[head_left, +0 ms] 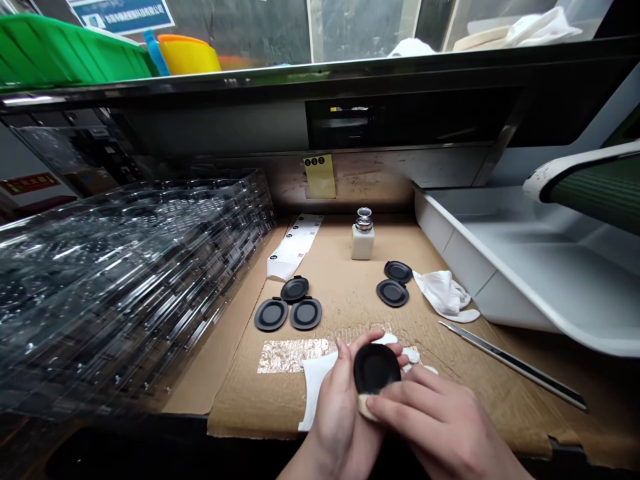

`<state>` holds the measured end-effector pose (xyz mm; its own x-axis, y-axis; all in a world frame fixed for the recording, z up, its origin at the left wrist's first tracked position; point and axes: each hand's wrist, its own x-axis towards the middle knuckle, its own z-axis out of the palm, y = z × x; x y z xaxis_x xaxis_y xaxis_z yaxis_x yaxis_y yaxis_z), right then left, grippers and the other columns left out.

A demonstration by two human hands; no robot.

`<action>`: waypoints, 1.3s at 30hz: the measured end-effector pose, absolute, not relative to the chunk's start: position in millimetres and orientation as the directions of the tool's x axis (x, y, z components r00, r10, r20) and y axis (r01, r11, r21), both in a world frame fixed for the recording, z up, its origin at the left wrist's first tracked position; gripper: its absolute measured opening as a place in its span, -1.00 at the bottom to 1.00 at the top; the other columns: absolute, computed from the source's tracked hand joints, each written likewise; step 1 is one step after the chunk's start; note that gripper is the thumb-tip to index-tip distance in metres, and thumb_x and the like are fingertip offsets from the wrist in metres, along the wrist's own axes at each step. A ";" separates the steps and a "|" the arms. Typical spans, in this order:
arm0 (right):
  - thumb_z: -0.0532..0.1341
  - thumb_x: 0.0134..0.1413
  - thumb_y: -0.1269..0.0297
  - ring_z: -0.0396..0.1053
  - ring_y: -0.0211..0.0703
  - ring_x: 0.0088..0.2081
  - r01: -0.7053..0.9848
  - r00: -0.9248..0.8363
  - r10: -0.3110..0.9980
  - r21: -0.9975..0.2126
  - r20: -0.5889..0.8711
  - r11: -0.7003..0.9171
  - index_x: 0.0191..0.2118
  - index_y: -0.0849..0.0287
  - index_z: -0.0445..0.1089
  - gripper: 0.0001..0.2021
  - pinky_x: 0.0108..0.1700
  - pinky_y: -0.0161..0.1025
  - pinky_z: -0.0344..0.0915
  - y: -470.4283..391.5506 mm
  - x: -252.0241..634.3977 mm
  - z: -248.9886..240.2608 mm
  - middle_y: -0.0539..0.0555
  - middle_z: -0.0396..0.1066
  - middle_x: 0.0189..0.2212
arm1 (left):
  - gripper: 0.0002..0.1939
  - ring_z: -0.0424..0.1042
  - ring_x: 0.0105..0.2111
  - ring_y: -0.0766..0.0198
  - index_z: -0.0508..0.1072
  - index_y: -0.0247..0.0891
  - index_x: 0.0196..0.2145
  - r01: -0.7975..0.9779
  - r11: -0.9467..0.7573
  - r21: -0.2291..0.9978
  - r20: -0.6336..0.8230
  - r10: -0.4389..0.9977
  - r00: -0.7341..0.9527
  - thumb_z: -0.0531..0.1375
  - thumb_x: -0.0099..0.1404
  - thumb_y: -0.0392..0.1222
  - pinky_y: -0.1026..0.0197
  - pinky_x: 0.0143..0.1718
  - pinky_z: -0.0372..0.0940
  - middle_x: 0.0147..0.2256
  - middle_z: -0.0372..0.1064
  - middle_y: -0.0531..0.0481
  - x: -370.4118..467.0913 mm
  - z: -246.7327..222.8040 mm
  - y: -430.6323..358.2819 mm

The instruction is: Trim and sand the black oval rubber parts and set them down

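Note:
A round black plastic cap lies in my left hand, whose fingers curl around its far side and edge. Pinched in my right hand is a small cream-coloured pad, pressed against the near edge of the cap. A white glove is spread on the cardboard beneath my hands, partly covered by them. Ahead to the left sit three similar black caps. Two more caps rest ahead to the right, one overlapping the other.
Stacked clear plastic trays fill the left side. A white pump bottle and a label sheet stand farther back. To the right are a crumpled white glove, a utility knife and a grey bin. A shelf edge crosses above.

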<state>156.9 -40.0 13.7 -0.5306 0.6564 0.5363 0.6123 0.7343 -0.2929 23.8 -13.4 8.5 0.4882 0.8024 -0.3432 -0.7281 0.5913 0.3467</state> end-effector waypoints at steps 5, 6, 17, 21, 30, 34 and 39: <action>0.07 0.09 0.46 0.32 -0.28 -0.33 0.711 -0.475 0.740 -0.289 0.476 0.641 -0.07 0.12 0.30 -0.72 -0.36 -0.36 0.30 -45.0 191.3 19.0 0.03 0.41 -0.31 | -0.53 0.37 -0.18 0.16 0.32 -0.34 -0.09 -0.734 0.565 0.377 -0.325 0.822 0.467 -0.08 0.27 0.08 0.10 -0.02 0.12 -0.24 0.41 -0.18 27.4 12.8 -12.6; 0.08 0.09 0.46 0.34 -0.28 -0.31 0.737 -0.407 0.761 -0.311 0.505 0.601 -0.05 0.12 0.29 -0.71 -0.33 -0.37 0.31 -44.6 194.3 19.2 0.04 0.41 -0.30 | -0.53 0.37 -0.17 0.18 0.31 -0.34 -0.08 -0.738 0.560 0.377 -0.317 0.827 0.465 -0.08 0.28 0.07 0.11 -0.02 0.12 -0.23 0.41 -0.19 28.2 14.1 -12.9; 0.10 0.05 0.47 0.39 -0.24 -0.26 0.741 -0.135 0.696 -0.394 0.705 0.543 -0.12 0.25 0.30 -0.76 -0.21 -0.35 0.35 -40.4 136.6 1.5 0.10 0.42 -0.32 | -0.52 0.31 -0.09 0.11 0.37 -0.28 -0.17 -0.762 0.453 0.463 -0.198 0.891 0.409 -0.15 0.28 0.10 0.02 0.04 0.04 -0.20 0.38 -0.16 32.3 8.1 -17.6; 0.09 0.05 0.48 0.39 -0.26 -0.39 0.697 -0.192 0.669 -0.380 0.718 0.608 -0.15 0.27 0.31 -0.78 -0.33 -0.37 0.36 -44.3 134.3 2.0 0.08 0.40 -0.43 | -0.51 0.31 -0.14 0.16 0.38 -0.29 -0.20 -0.741 0.435 0.512 -0.218 0.900 0.378 -0.16 0.28 0.11 0.04 0.05 0.02 -0.23 0.37 -0.14 31.3 10.2 -18.7; 0.10 0.05 0.50 0.36 -0.24 -0.37 0.707 -0.205 0.668 -0.363 0.716 0.606 -0.08 0.24 0.30 -0.73 -0.31 -0.32 0.34 -47.9 133.9 2.4 0.09 0.39 -0.40 | -0.54 0.31 -0.12 0.15 0.39 -0.28 -0.22 -0.756 0.441 0.484 -0.219 0.897 0.384 -0.13 0.27 0.10 0.03 0.06 0.03 -0.22 0.37 -0.13 30.6 14.3 -20.7; 0.12 0.04 0.52 0.36 -0.23 -0.31 0.749 -0.225 0.644 -0.293 0.731 0.595 -0.03 0.25 0.28 -0.67 -0.25 -0.30 0.33 -43.6 135.6 1.4 0.12 0.40 -0.35 | -0.54 0.32 -0.11 0.15 0.41 -0.28 -0.22 -0.771 0.441 0.459 -0.185 0.896 0.403 -0.13 0.28 0.08 0.05 0.05 0.06 -0.22 0.38 -0.11 30.2 11.5 -21.0; 0.13 0.05 0.49 0.38 -0.22 -0.31 0.815 -0.157 0.615 -0.250 0.773 0.523 -0.09 0.27 0.34 -0.73 -0.23 -0.30 0.32 -24.4 126.9 10.4 0.11 0.41 -0.39 | -0.60 0.28 -0.01 0.14 0.44 -0.31 -0.18 -0.787 0.417 0.455 -0.223 0.909 0.352 -0.05 0.29 0.00 0.08 0.10 0.03 -0.16 0.40 -0.14 34.2 9.7 -23.5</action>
<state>126.9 -24.4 10.4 -0.1575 0.6152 0.7725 0.8151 0.5226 -0.2500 34.2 -23.5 9.7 0.3523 0.9089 -0.2234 -0.7867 0.4168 0.4554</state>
